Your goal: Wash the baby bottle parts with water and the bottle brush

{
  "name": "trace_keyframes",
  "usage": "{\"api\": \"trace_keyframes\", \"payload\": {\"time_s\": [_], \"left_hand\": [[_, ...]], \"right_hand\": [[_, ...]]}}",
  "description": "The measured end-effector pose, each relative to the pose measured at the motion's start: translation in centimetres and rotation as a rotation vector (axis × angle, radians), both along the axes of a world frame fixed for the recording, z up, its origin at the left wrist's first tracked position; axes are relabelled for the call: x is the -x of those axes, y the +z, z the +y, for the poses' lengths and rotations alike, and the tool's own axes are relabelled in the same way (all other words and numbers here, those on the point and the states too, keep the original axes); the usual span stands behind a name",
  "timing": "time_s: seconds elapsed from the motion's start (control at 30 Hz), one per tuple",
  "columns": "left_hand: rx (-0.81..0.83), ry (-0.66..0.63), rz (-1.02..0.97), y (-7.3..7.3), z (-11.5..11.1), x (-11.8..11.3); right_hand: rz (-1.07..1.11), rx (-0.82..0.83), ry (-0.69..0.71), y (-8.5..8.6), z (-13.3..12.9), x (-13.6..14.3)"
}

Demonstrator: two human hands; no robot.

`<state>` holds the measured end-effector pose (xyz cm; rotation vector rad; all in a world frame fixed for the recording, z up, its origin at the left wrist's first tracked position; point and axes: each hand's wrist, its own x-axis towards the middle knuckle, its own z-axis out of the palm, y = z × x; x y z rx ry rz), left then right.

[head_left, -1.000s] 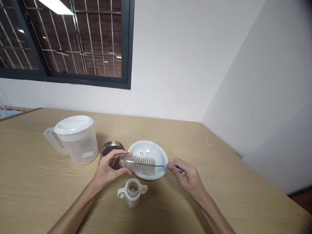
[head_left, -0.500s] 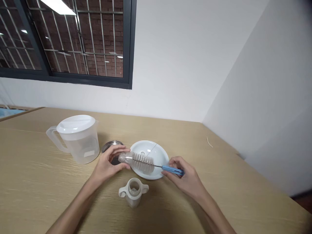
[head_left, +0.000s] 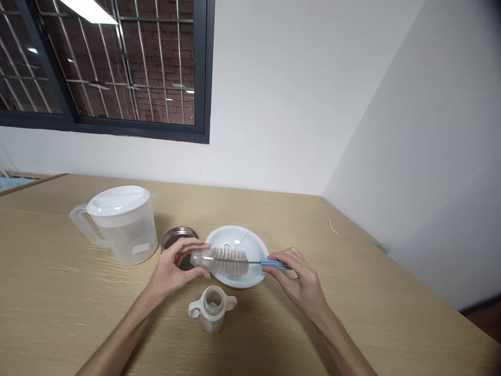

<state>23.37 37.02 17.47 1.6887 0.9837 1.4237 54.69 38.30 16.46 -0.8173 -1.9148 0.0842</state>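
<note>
Hands work over the white plate (head_left: 250, 240) on the table (head_left: 352, 292); left hand (head_left: 172, 271) grips the clear nipple (head_left: 201, 258) sideways to steady it; right hand (head_left: 299, 279) pinches the bottle brush (head_left: 233, 259) by its blue handle, bristles pushed inside.

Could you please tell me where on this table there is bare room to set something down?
Bare wood lies right of the right hand toward the side wall, behind the white plate up to the back wall, and left of the pitcher. It is crowded around the left hand: metal tin, nipple, brush and bottle.
</note>
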Motion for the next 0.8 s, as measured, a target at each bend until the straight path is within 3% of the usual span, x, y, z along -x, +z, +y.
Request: {"api": "trace_keyframes", "payload": {"time_s": [0.3, 0.6, 0.67, 0.8], "left_hand": [[-0.027, 0.009, 0.037, 0.1, -0.1, -0.1], [-0.047, 0.023, 0.027, 0.5, 0.1, 0.7], [-0.039, 0.012, 0.008, 0.5, 0.3, 0.9], [-0.015, -0.014, 0.022, 0.4, 0.5, 0.9]], "right_hand": [[-0.010, 0.047, 0.053, 0.2, 0.0, 0.0], [-0.061, 0.375, 0.018, 0.1, -1.2, 0.8], [-0.052, 0.350, -0.001, 0.2, -1.2, 0.9], [-0.019, 0.135, 0.013, 0.3, -0.8, 0.5]]}}
